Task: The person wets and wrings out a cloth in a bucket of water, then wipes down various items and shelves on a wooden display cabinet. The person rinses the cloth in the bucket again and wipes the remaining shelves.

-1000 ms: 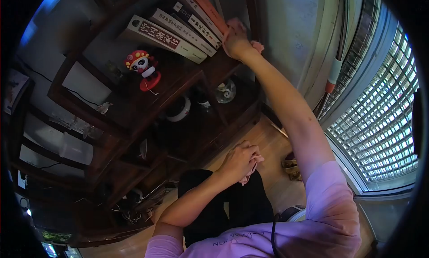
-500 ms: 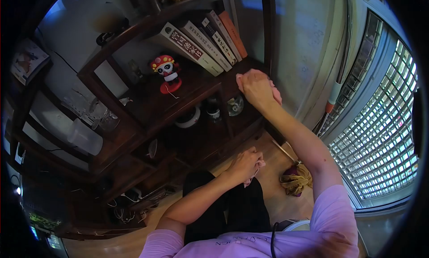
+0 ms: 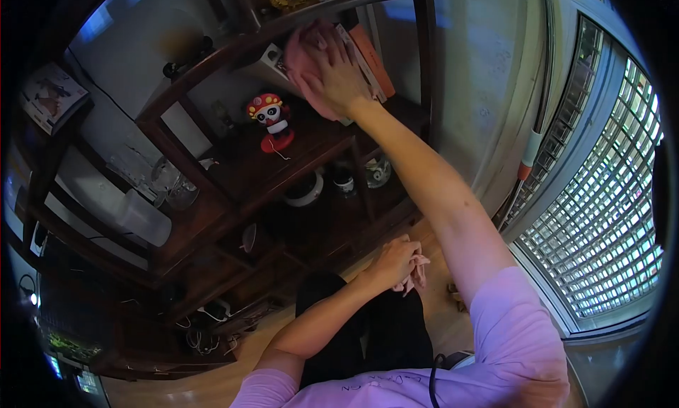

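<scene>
Gripping a bunched pink cloth (image 3: 419, 275), the left hand (image 3: 396, 263) is closed above the knees (image 3: 397, 330). Beyond, the lower shelf (image 3: 318, 228) holds a white-rimmed bowl (image 3: 307, 191) and a glass jar (image 3: 378, 173), contents indistinct. Higher, the right hand (image 3: 338, 74), fingers extended, lies over a spread pink cloth (image 3: 300, 63) against leaning books (image 3: 370, 60), near a panda figurine (image 3: 270, 118). Left: a translucent tub (image 3: 147, 218), contents unclear.

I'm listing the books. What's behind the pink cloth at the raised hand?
Leaning books. Past the pink cloth under the right hand, a pale book's corner and an orange book show. Spines between are mostly covered; I can't read their titles.
</scene>
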{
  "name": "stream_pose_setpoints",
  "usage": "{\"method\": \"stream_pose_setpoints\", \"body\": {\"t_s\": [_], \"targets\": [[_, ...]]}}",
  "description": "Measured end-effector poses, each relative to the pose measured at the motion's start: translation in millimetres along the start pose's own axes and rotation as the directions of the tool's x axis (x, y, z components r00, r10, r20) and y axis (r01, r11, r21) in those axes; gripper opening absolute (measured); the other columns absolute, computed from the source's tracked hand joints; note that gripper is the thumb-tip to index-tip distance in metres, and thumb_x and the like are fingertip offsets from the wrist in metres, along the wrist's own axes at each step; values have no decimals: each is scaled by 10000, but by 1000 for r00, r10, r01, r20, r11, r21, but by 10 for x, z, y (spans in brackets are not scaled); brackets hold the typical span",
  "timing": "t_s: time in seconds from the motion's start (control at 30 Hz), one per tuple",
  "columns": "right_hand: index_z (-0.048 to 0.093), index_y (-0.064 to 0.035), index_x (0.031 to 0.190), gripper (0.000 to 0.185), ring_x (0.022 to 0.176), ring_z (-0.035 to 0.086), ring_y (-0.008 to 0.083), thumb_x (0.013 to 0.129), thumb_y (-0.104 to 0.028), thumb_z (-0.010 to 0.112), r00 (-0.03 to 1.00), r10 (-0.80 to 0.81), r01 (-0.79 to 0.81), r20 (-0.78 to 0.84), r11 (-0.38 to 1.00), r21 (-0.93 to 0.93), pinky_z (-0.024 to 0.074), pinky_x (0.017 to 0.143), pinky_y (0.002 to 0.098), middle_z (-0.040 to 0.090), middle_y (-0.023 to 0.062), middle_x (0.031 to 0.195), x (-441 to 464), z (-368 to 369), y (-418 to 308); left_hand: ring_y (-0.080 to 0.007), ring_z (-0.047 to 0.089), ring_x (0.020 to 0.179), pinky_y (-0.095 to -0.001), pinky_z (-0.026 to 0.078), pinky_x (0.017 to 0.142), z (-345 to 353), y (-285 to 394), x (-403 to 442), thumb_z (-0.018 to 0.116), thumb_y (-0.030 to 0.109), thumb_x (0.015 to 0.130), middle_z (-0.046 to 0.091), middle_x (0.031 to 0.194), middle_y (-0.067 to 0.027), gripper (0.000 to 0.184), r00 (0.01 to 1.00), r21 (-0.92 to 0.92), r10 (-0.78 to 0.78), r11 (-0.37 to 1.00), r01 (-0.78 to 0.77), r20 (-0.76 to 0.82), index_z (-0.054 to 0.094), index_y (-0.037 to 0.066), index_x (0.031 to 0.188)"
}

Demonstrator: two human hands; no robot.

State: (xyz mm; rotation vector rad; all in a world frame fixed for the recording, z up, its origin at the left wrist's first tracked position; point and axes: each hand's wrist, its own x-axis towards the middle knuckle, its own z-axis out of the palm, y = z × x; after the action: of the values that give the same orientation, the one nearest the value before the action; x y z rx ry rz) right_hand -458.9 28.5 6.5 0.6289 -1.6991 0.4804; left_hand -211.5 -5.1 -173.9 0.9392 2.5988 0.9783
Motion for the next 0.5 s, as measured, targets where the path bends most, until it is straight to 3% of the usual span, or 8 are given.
{"method": "stream_pose_setpoints", "body": {"t_s": [0.07, 0.13, 0.2, 0.23, 0.3, 0.4, 0.43, 0.5], "targets": [[354, -67, 1434, 625, 1350, 316, 448, 903, -317, 567, 999, -16, 20, -47, 997, 79, 309, 1084, 528, 293, 244, 1479, -268, 29, 71, -350, 621, 900, -416, 512, 813, -73, -37, -15, 608, 50, 791, 595, 932, -169, 173, 1000, 30, -12, 999, 13, -26, 661, 34, 955], [432, -26, 1355, 578, 1331, 357, 413, 889, -329, 589, 971, 187, -187, 147, 982, -11, 364, 1042, 500, 372, 240, 1429, -696, 128, 193, -356, 623, 895, -415, 515, 802, -162, -17, -73, 612, 37, 781, 597, 932, -171, 181, 999, 30, -16, 999, 18, -52, 660, 29, 955], [496, 4, 1240, 499, 1198, 519, 389, 856, -291, 619, 972, 102, -36, 213, 955, -293, 453, 937, 482, 530, 230, 1273, -923, -85, 239, -359, 625, 890, -416, 516, 797, -210, -20, -100, 616, 38, 781, 596, 941, -174, 177, 997, -19, -74, 997, 73, -32, 655, 28, 953], [496, 4, 1240, 499, 1198, 519, 389, 856, -291, 619, 969, 97, -29, 226, 958, -286, 453, 937, 482, 530, 230, 1273, -1001, -150, 253, -363, 626, 884, -416, 517, 793, -219, -15, -89, 621, 38, 780, 595, 949, -177, 174, 993, -56, -114, 992, 113, -10, 651, 28, 951], [567, 4, 1096, 356, 947, 641, 380, 839, -236, 622, 804, 333, -151, 493, 916, -372, 512, 804, 466, 656, 203, 1005, -1102, -273, 280, -366, 628, 883, -420, 518, 792, -212, -11, -86, 621, 41, 787, 594, 963, -180, 165, 993, -57, -114, 992, 114, -3, 646, 30, 949], [631, -99, 1044, 266, 834, 670, 355, 793, -183, 643, 656, 308, -102, 689, 941, -322, 498, 774, 457, 678, 153, 920, -902, -549, 434, -372, 630, 889, -429, 521, 790, -250, 2, -100, 615, 44, 800, 591, 987, -182, 146, 993, -44, -119, 992, 119, 5, 640, 35, 944], [631, -99, 1044, 266, 834, 670, 355, 793, -183, 643, 668, 297, -93, 683, 943, -320, 498, 774, 457, 678, 153, 920, -707, -636, 378, -375, 630, 896, -433, 523, 788, -271, 7, -94, 610, 45, 808, 590, 997, -183, 136, 992, -51, -127, 990, 128, 17, 638, 38, 941], [653, -117, 984, 199, 826, 646, 364, 810, -213, 646, 652, 562, -454, 509, 827, -331, 489, 730, 458, 674, 180, 870, -378, -851, 287, -378, 629, 902, -437, 523, 792, -277, -15, -87, 604, 42, 811, 590, 1002, -185, 137, 994, -46, -105, 993, 105, -12, 638, 39, 944]]}}
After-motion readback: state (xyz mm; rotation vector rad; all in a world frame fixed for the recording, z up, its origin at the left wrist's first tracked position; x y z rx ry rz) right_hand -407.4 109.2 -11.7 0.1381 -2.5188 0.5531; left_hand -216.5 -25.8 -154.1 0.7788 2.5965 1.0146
